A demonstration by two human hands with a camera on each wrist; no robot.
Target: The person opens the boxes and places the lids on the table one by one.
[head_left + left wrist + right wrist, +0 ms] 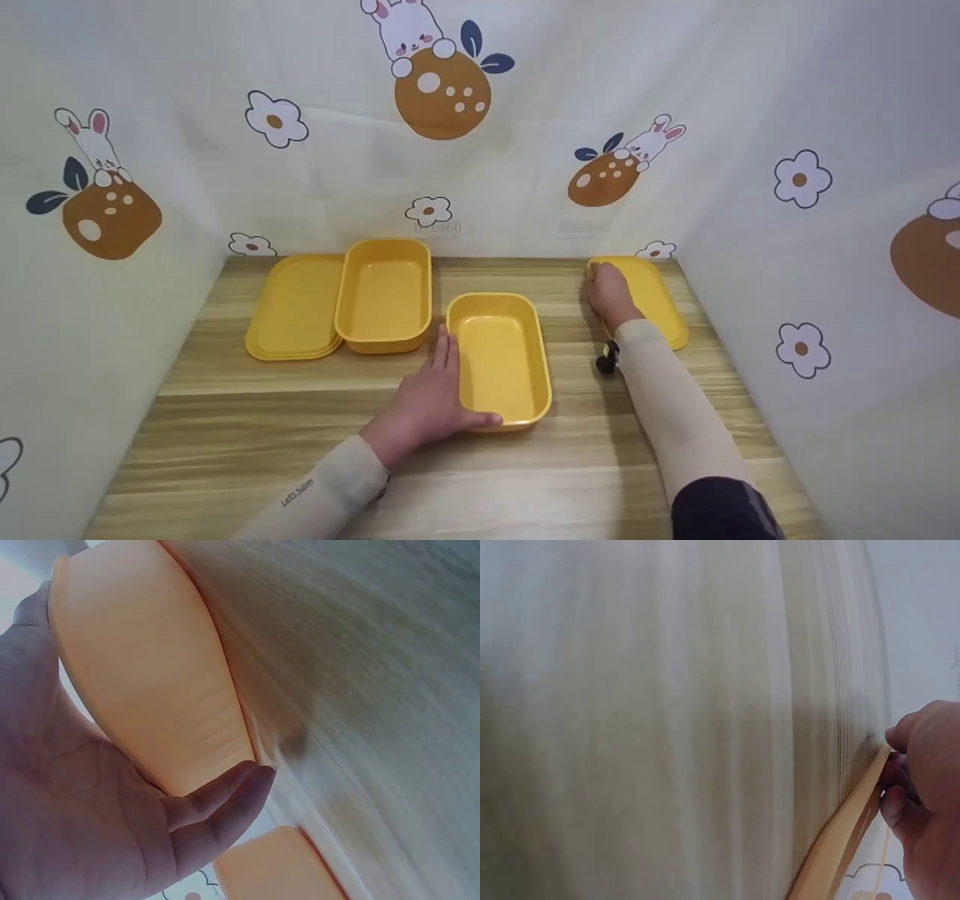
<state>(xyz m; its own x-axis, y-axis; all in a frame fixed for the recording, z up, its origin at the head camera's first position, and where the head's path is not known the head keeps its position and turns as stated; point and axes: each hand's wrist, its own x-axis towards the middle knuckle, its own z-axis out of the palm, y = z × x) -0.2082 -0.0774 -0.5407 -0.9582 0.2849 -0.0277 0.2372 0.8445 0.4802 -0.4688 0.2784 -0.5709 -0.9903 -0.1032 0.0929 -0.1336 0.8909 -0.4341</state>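
A yellow rectangular food container (501, 367) stands upright on the table, its inside bare. My left hand (426, 401) lies against its near left corner, fingers straight along the left side and thumb across the near rim. From the left wrist, the fingers of that hand (214, 814) touch the container's outer wall (142, 660). At the back right, my right hand (611, 291) pinches the far left corner of a flat yellow lid (654, 300). The right wrist view shows the lid's edge (840, 840) between thumb and fingers, tilted against the tabletop; part of it is hidden behind the hand.
A second yellow container (384, 300) stands at the back left, beside another yellow lid (294, 307) lying flat. The wood-grain table (510, 495) is bounded by pale printed cloth (337, 172) at the back and sides.
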